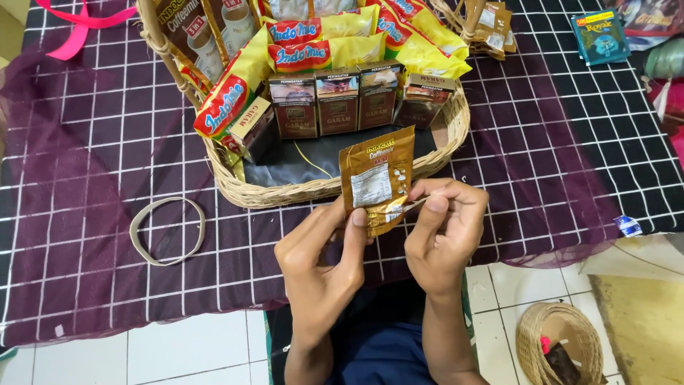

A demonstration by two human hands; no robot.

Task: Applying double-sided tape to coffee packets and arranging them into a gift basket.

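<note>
- Golden-brown foil makes up the sachet (375,178) that both hands hold upright, just in front of the near rim of the wicker basket (285,191).
- The left hand (324,267) grips the sachet's lower left edge, thumb pressed on the front of the packet.
- The right hand (445,232) pinches the lower right corner between thumb and forefinger, with the other fingers curled in.
- Below the hands lies white tiled floor, and a small round woven basket (559,342) sits on it to the right.
- A pale loop of band (167,230) lies flat on the dark checked cloth (85,178) to the left, well apart from the hands.
- A sheer purple net (548,178) spreads over the cloth around the wicker basket.
- Inside the basket, a row of dark red boxes (338,103) stands upright against yellow noodle packets (335,50) stacked behind them.
- At the far right of the cloth rests a small teal packet (600,36).
- A pink ribbon (78,25) lies at the far left corner.
</note>
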